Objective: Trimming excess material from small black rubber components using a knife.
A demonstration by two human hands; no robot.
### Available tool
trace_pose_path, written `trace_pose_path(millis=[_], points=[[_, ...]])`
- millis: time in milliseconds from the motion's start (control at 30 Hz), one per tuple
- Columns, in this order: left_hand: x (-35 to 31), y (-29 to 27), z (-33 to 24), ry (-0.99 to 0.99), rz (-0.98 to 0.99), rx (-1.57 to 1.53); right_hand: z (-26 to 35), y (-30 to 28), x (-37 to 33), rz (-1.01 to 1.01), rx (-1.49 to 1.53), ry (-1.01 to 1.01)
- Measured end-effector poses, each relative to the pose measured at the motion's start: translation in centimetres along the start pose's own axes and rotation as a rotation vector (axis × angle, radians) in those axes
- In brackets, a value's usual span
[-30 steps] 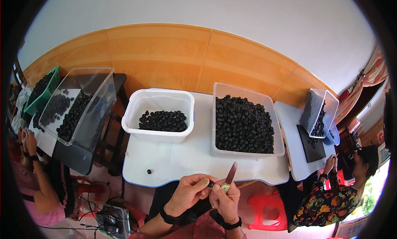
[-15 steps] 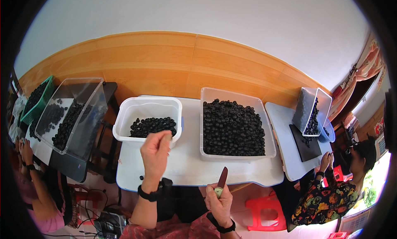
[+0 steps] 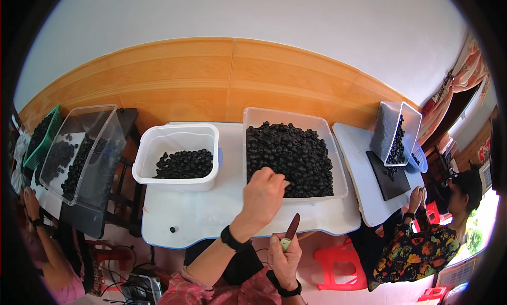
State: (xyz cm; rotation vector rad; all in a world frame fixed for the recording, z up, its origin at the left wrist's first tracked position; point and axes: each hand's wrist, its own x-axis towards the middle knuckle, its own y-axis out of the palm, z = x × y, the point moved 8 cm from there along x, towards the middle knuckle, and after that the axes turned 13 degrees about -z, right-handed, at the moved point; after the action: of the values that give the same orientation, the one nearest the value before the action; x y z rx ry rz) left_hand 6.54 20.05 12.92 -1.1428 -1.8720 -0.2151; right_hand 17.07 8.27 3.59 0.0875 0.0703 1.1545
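My left hand (image 3: 262,197) reaches over the near left edge of a large translucent bin (image 3: 343,184). Its fingers are curled together; whether something is in them is hidden. Heaped in that bin are small round black ring-like pieces (image 3: 296,154), some showing a hole. Lower down, my right hand (image 3: 285,263) grips a small knife (image 3: 292,227) by its pale green handle, with the reddish-brown blade pointing up. To the left stands a white tub (image 3: 174,184) holding a smaller pile of similar black pieces (image 3: 186,163).
One loose black piece (image 3: 173,229) lies on the white table (image 3: 211,215) near its front edge. Co-workers sit at both sides, by a dark table (image 3: 82,216) at left and a pale one (image 3: 356,173) at right, with more bins. A red stool (image 3: 338,268) stands at lower right.
My left hand has moved right, from the front of the white tub to the large bin. The right hand keeps the knife in nearly the same place. The view has shifted slightly.
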Motion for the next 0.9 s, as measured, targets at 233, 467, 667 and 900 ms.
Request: trace_pose_path(millis=[233, 467, 667, 900], points=[[0.8, 6.1, -0.6, 0.042, 0.206, 0.178, -0.4, -1.9, 0.3, -0.091, -0.034, -0.009], [0.8, 8.3, 0.6, -0.099, 0.345, 0.204, -1.0, -2.3, 0.8, -0.11, -0.117, -0.084], [0.3, 8.2, 0.8, -0.084, 0.356, 0.153, -0.3, -1.6, 0.3, -0.094, -0.021, -0.018], [0.4, 4.1, 0.3, -0.321, 0.163, -0.546, -1.1, -2.6, 0.3, -0.134, -0.124, -0.115]])
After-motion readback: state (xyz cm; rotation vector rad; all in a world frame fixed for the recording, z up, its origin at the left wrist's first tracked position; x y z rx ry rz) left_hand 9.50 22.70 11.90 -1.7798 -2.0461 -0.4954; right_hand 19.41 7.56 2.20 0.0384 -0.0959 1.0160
